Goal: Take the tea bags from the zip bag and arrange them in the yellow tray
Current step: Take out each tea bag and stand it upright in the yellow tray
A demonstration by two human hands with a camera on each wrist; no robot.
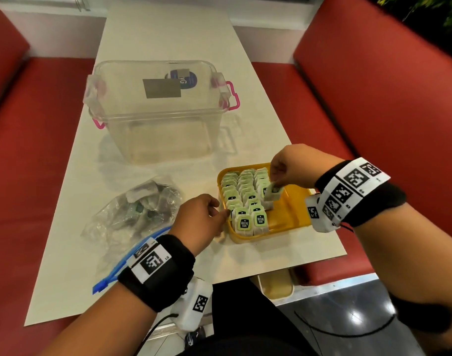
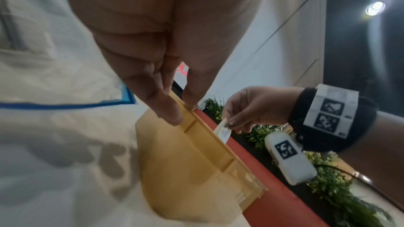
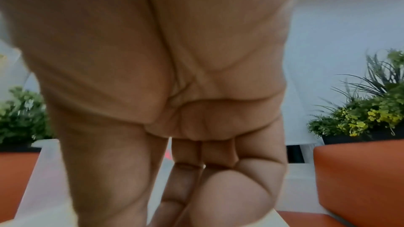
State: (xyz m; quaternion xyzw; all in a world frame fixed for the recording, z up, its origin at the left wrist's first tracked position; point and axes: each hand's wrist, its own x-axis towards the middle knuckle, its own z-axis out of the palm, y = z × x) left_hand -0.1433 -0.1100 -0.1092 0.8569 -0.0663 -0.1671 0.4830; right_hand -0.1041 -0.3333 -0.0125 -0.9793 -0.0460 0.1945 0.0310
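Observation:
The yellow tray (image 1: 286,228) lies at the near right of the white table, its left part filled with rows of green-labelled tea bags (image 1: 245,191). Over the third row my right hand (image 1: 276,181) pinches one tea bag (image 1: 273,193), tilted, just above the tray floor. My left hand (image 1: 221,209) holds the tray's left rim. In the left wrist view, the left hand (image 2: 182,110) pinches the tray's (image 2: 186,161) rim between thumb and fingers. The right hand (image 2: 240,118) holds the tea bag (image 2: 223,131) beyond it. The clear zip bag (image 1: 132,214) with several tea bags lies left of the tray. The right wrist view shows only the right hand (image 3: 186,179), its fingers curled.
A clear plastic storage box (image 1: 158,109) with pink latches stands further back on the table (image 1: 168,34). Red bench seats (image 1: 374,98) flank the table on both sides. The zip bag's blue strip (image 1: 122,265) lies under my left wrist. Potted plants (image 3: 360,115) stand behind the seats.

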